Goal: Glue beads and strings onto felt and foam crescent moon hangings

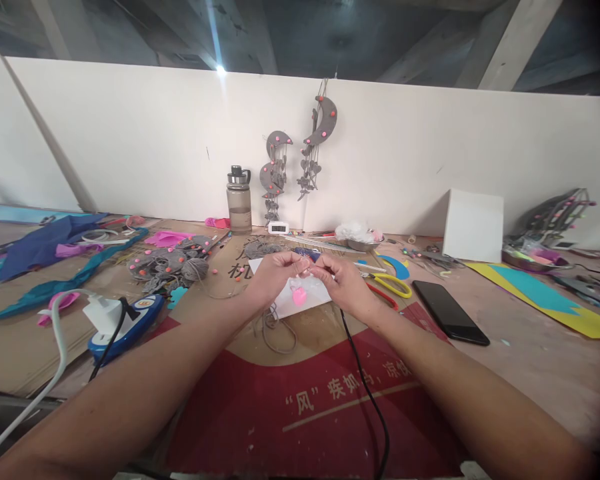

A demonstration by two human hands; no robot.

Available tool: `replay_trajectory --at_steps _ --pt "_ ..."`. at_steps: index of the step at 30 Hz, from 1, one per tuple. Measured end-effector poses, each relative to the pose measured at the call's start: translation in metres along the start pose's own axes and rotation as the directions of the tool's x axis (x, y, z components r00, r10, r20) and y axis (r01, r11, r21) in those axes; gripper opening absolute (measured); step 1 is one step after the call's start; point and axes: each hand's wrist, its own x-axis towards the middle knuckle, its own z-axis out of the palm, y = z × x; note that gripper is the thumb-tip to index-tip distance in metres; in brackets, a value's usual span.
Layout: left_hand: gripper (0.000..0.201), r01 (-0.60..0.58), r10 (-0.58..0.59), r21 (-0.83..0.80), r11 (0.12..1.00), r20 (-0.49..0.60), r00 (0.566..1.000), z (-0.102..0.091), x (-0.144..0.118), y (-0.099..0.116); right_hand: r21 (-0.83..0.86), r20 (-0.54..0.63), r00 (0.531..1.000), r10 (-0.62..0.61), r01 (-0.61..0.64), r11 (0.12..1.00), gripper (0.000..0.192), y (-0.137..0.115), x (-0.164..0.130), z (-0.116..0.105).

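My left hand and my right hand meet over a white sheet of paper, thumbs and fingers pinched together. Whatever is between the fingertips is too small to make out. Just below them are a crumpled clear plastic piece and a bright pink lump. Grey yarn trails in loops at the paper's near edge. Right of my right hand are yellow-handled scissors and a red handle.
A phone lies on the right. A blue power strip with plugs and grey felt pieces with coloured balls are on the left. Behind stand a water bottle and a metal bowl. A black cable crosses the cardboard.
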Motion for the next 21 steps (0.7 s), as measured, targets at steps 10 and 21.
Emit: replay_trajectory --at_steps 10,21 --pt "0.025 0.019 -0.022 -0.054 0.998 -0.061 0.998 -0.0031 0.0027 0.0005 0.078 -0.013 0.99 0.142 -0.141 0.987 0.031 0.008 0.0002 0.0039" --pt "0.025 0.002 -0.013 -0.097 0.995 -0.109 0.994 -0.0041 0.0044 -0.0013 0.139 -0.037 0.991 0.129 -0.122 0.983 0.029 0.0063 0.0005 0.0046"
